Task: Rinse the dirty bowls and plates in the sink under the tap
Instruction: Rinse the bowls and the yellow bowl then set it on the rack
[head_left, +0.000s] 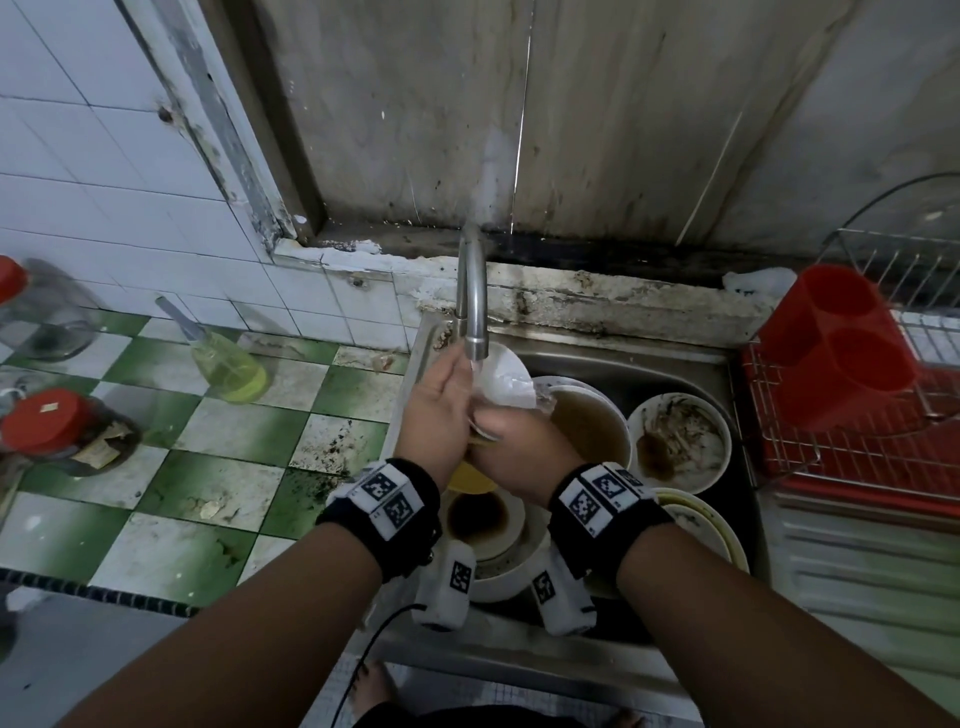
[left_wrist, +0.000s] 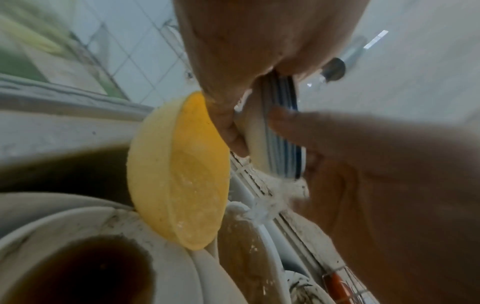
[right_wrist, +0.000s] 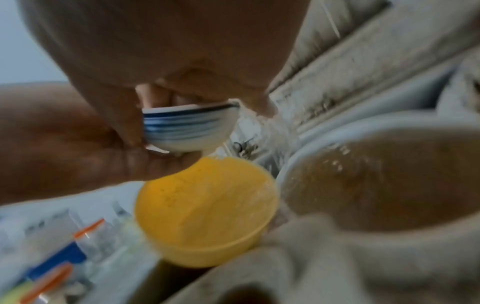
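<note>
Under the tap (head_left: 471, 301), at the sink's (head_left: 623, 358) far left, my left hand (head_left: 436, 410) and right hand (head_left: 519, 447) both grip a blue-striped white bowl (head_left: 501, 382), fingers curled round it. Water runs over it. Dirty bowls (head_left: 678, 441) sit right of it in the sink, a yellow bowl (left_wrist: 179, 170) just below.

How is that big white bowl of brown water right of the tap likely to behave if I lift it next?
Probably heavy: the big white bowl looks nearly full of brown water. That water would likely slosh or spill if the bowl tilts. Its rim looks wet and glazed, so it may slip in the fingers. It sits close against the dirty bowl and other dishes, so it may knock them.
</note>
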